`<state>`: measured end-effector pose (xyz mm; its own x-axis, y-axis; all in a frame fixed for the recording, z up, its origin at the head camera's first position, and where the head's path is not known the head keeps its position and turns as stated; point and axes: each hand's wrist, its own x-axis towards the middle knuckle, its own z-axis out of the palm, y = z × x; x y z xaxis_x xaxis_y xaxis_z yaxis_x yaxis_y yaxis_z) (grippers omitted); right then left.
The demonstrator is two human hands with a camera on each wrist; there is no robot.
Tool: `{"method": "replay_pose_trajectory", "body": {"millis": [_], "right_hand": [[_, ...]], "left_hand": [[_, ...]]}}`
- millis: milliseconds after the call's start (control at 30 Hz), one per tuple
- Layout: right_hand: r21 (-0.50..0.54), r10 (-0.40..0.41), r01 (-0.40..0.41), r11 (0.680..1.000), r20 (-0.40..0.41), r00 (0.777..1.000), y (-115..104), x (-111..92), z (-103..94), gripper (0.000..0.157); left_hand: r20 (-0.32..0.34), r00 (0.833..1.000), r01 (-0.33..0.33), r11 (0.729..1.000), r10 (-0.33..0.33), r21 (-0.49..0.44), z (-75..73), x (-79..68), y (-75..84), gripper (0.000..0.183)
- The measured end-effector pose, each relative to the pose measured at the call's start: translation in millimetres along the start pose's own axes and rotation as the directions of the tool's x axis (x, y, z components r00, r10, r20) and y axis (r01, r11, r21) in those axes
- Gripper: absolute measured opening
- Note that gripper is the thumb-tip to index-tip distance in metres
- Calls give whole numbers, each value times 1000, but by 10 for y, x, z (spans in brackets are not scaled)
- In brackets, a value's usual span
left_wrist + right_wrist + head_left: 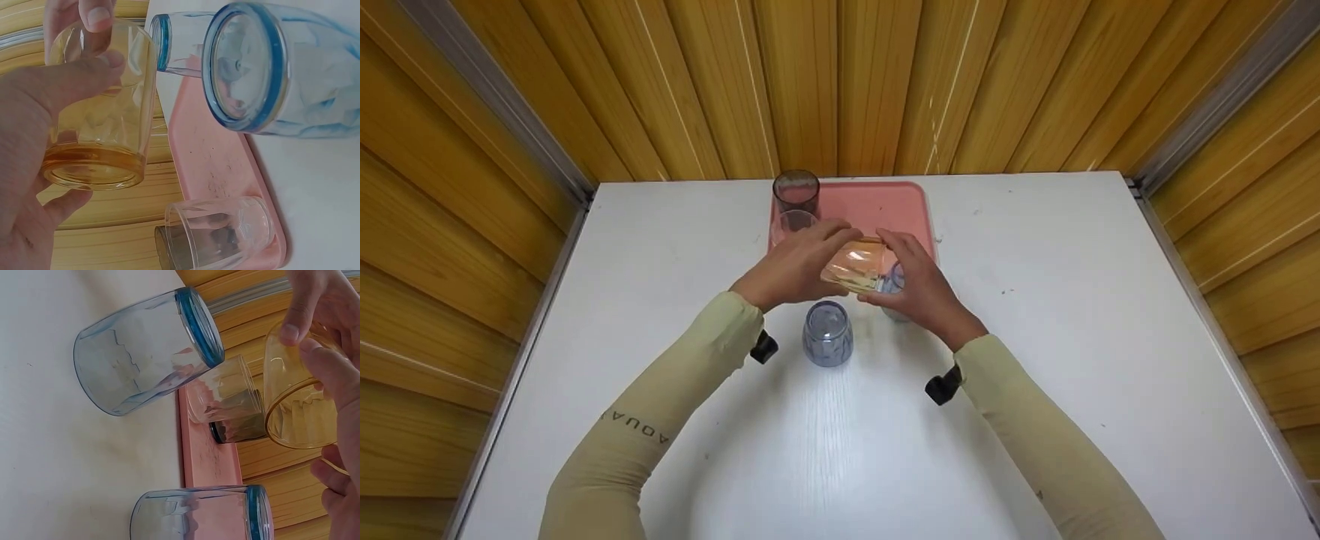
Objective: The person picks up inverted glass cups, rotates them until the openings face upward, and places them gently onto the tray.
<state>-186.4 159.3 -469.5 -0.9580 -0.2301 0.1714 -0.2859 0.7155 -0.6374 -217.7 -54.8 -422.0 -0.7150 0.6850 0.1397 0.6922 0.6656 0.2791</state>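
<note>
Both hands hold an amber drinking glass (855, 259) lying on its side in the air, above the front of a pink tray. My left hand (797, 266) grips its base end, thumb and fingers around the wall. Around the rim end curl the fingers and thumb of my right hand (919, 289). In the left wrist view the thick base of the amber glass (101, 129) faces down the picture. A bluish glass (828, 334) stands upside down on the table just below the hands. Another upside-down bluish glass (194, 512) is partly hidden behind my right hand in the head view.
The pink tray (877, 206) lies at the table's back edge. On its left side stand a dark grey glass (796, 187) and a clear glass (247, 225) in front of it, both upright. Wood-patterned panels (862, 90) surround the white table (1035, 300).
</note>
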Motion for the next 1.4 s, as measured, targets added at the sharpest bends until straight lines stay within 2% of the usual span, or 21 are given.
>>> {"method": "replay_pose_trajectory", "body": {"millis": [300,500,667,833,1100,1300,1400], "right_hand": [[110,-2,3,994,-14,1000,0,2,35,93],[208,2,4,978,-29,1000,-3,13,45,95],[262,39,-35,964,-12,999,-12,20,42,92],[310,63,-62,949,9,998,-24,23,32,89],[393,41,-44,918,15,999,-12,46,17,75],[424,26,-33,905,23,999,-13,39,3,73],[464,4,-14,886,24,1000,-11,27,-5,74]], "left_hand": [[-13,1000,18,1000,-18,-19,22,-9,-10,82],[-58,998,-9,1000,8,-8,43,-13,-30,81],[-76,997,-25,1000,25,3,41,-9,-40,81],[-102,994,-49,999,46,-25,38,-8,-44,80],[-108,993,-49,998,46,-30,47,-14,-58,79],[-116,992,-54,998,48,-43,67,-18,-67,79],[-113,993,-51,997,45,-50,77,-26,-73,79]]}}
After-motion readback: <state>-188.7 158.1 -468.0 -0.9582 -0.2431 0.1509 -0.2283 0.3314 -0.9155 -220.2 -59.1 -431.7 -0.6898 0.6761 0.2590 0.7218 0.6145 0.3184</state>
